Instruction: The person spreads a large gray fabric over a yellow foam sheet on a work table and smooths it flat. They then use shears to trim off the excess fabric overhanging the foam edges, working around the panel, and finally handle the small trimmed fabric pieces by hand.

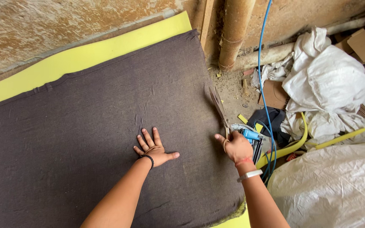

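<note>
A yellow foam sheet (85,55) lies flat on the floor along an old, stained wall (43,25). A big dark brown cloth (85,126) is spread over the foam and covers most of it, so only a yellow strip shows along the top edge and a small bit at the bottom. The person's left hand (153,150) rests flat on the middle of the cloth. Its fingers are spread wide open and it holds nothing. A black band is on that wrist. A little to the right, the right hand (236,147) is closed around the handles of a pair of scissors (219,109). The blades point up and away from the person, right along the right edge of the cloth. This wrist has a red band and a white band. Just beside that hand sits a blue and grey tool (252,139) on the floor. A thin blue cable (262,63) runs up the wall next to a brown pipe (235,33). Farther right lie white crumpled sheets (330,80), bits of cardboard (364,44), thin yellow foam strips (294,143) and a white woven sack (334,185).
</note>
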Action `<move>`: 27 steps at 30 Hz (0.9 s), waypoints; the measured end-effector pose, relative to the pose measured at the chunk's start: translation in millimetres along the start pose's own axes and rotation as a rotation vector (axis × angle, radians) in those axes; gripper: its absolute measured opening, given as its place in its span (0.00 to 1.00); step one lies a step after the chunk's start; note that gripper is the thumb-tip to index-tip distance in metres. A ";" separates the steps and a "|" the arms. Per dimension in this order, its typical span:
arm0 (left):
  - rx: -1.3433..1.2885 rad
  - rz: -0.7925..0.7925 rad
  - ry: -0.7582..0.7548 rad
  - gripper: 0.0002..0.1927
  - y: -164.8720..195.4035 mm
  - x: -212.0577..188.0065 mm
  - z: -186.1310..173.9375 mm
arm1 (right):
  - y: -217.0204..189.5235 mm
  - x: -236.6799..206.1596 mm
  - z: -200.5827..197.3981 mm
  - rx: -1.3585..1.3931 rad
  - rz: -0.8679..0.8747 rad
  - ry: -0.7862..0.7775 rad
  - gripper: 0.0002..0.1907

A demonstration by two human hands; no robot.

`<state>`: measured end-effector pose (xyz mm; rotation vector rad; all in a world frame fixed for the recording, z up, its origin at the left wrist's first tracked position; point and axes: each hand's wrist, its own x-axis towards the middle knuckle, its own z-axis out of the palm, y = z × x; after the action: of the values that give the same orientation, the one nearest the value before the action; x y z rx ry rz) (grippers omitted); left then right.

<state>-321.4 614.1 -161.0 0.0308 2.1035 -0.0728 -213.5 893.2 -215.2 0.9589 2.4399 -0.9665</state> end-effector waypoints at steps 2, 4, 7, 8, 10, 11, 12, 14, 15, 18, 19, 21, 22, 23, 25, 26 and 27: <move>-0.007 -0.005 -0.009 0.75 0.0 -0.9 -3.1 | -25.3 22.8 -5.0 0.018 -0.034 0.009 0.42; 0.004 0.005 -0.013 0.74 -0.2 -0.1 -5.2 | -50.4 52.0 -11.1 0.011 -0.075 0.043 0.43; 0.002 0.006 -0.026 0.74 -1.5 3.3 -5.9 | -83.4 96.7 -15.8 -0.048 -0.057 0.033 0.45; -0.001 0.008 -0.027 0.75 -2.0 5.1 -5.9 | -90.3 108.4 -16.3 -0.045 -0.056 0.033 0.45; 0.007 0.012 -0.031 0.75 -3.1 8.6 -5.5 | -99.3 125.1 -14.2 -0.039 -0.049 0.027 0.45; 0.010 0.010 -0.038 0.75 -3.9 9.8 -5.0 | -101.3 130.3 -12.1 -0.026 -0.059 0.033 0.45; 0.002 0.011 -0.035 0.75 -4.9 10.9 -4.5 | -101.6 133.5 -9.7 -0.011 -0.068 0.037 0.45; -0.013 0.018 -0.025 0.76 -6.5 12.0 -3.7 | -98.7 136.7 -5.2 -0.004 -0.083 0.041 0.46; -0.005 0.017 -0.033 0.75 -7.0 11.9 -3.4 | -96.1 137.3 -3.2 -0.010 -0.088 0.041 0.46; 0.009 0.022 -0.032 0.75 -6.5 11.4 -4.1 | -88.3 142.6 0.5 -0.032 -0.097 0.051 0.46; 0.010 0.023 -0.031 0.75 -5.8 11.1 -4.6 | -85.8 145.3 1.5 -0.041 -0.095 0.049 0.46; 0.007 0.023 -0.032 0.75 -4.2 10.8 -6.2 | -82.9 152.1 4.5 -0.029 -0.132 0.056 0.46; 0.004 0.020 -0.037 0.75 -3.8 10.4 -6.7 | -81.6 155.0 6.6 -0.024 -0.149 0.058 0.45; 0.001 0.015 -0.042 0.75 -3.3 10.5 -7.4 | -80.1 157.5 8.5 -0.043 -0.159 0.084 0.45; 0.002 0.020 -0.055 0.75 -3.1 10.8 -8.6 | -78.7 160.4 13.4 -0.072 -0.187 0.131 0.43; 0.003 0.022 -0.064 0.75 -3.3 10.9 -8.9 | -78.0 160.6 15.2 -0.072 -0.174 0.123 0.43; -0.005 0.020 -0.059 0.75 -3.5 11.3 -9.3 | -78.1 160.5 16.9 -0.074 -0.159 0.116 0.43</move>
<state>-335.2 611.1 -165.9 0.0462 2.0435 -0.0562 -381.2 913.6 -275.2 0.8279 2.6626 -0.8871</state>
